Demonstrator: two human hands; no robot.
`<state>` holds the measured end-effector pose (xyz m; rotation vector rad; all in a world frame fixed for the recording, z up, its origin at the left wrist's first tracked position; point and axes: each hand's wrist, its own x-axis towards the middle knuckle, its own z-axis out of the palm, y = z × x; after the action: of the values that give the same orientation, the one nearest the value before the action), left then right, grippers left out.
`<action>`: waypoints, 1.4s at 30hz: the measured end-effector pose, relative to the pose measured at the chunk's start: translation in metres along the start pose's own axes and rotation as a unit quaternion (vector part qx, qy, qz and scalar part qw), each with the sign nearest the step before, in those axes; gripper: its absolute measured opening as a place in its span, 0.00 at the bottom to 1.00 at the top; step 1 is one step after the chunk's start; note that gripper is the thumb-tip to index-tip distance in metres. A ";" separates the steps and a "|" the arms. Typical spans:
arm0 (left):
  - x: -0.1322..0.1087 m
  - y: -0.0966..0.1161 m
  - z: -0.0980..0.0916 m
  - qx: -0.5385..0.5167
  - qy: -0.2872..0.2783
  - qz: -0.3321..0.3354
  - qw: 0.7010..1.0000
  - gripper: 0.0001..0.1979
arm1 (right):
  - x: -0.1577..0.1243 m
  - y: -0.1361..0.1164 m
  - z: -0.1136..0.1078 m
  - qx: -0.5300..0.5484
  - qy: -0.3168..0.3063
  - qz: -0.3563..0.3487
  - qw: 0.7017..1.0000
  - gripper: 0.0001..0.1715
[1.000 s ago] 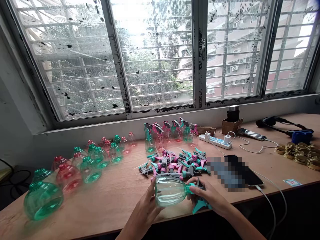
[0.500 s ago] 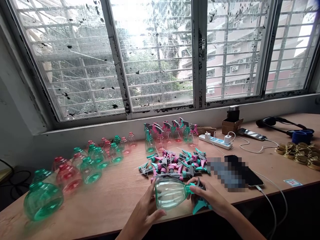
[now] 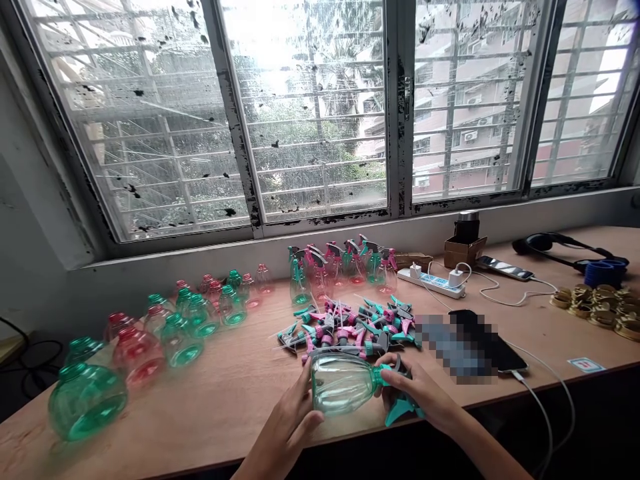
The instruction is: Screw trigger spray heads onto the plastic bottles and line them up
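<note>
A clear green spray bottle [image 3: 343,385] lies sideways in the air above the table's front edge, its neck pointing right. Around its base end is my left hand [image 3: 295,407], with the fingers behind it and the thumb at the lower near side. My right hand [image 3: 417,387] grips the teal and grey trigger spray head [image 3: 400,408] at the bottle's neck; thumb and fingers close around the collar. Inside the bottle a thin tube shows faintly. Just behind the bottle lies a heap of loose pink, teal and grey spray heads [image 3: 345,327].
Several open green and red bottles [image 3: 183,340] stand at left. Bottles with spray heads fitted [image 3: 320,277] stand by the window wall. At right are a power strip [image 3: 433,283], a phone [image 3: 487,340] with a cable, headphones [image 3: 565,247] and gold-coloured rings [image 3: 595,307].
The bottle has turned slightly about its long axis, and my left thumb has shifted a little left and up along its side. My right hand stays at the neck, nearly unmoved.
</note>
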<state>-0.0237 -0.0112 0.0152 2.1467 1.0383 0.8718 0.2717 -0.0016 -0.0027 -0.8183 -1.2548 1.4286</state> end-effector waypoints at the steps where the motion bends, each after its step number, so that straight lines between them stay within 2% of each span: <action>1: 0.000 0.002 0.000 -0.006 -0.001 -0.001 1.000 0.39 | 0.000 0.000 0.000 0.000 0.002 -0.001 1.000 0.28; 6: -0.001 0.011 -0.001 -0.073 -0.013 -0.018 0.997 0.42 | 0.001 -0.001 0.000 0.003 0.006 -0.001 1.000 0.27; 10: -0.002 0.014 0.000 -0.059 -0.026 -0.032 0.997 0.45 | 0.000 -0.002 0.000 0.009 0.007 0.001 1.000 0.28; 17: -0.002 0.016 0.003 -0.055 0.001 -0.030 0.998 0.51 | -0.001 -0.002 0.000 -0.007 -0.004 0.012 1.000 0.29; 23: 0.000 0.009 -0.002 -0.024 -0.021 -0.028 0.999 0.46 | -0.002 -0.005 0.003 -0.009 -0.001 0.003 1.000 0.28; 27: 0.000 0.009 -0.001 -0.058 -0.023 -0.042 0.997 0.50 | -0.001 -0.004 0.002 0.002 0.000 -0.002 1.000 0.29; 30: -0.001 0.010 0.002 -0.075 -0.015 -0.041 0.996 0.49 | 0.000 -0.003 0.002 0.006 -0.001 -0.005 1.000 0.29; 36: 0.000 0.009 0.002 -0.037 -0.011 -0.027 0.999 0.53 | 0.000 -0.002 0.001 -0.002 -0.004 -0.001 1.000 0.28; 42: 0.001 0.008 -0.001 -0.009 -0.014 -0.025 1.000 0.47 | 0.000 -0.003 0.002 -0.001 -0.010 -0.001 1.000 0.27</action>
<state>-0.0202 -0.0141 0.0216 2.1045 1.0609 0.8217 0.2710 -0.0026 0.0000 -0.8058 -1.2717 1.4367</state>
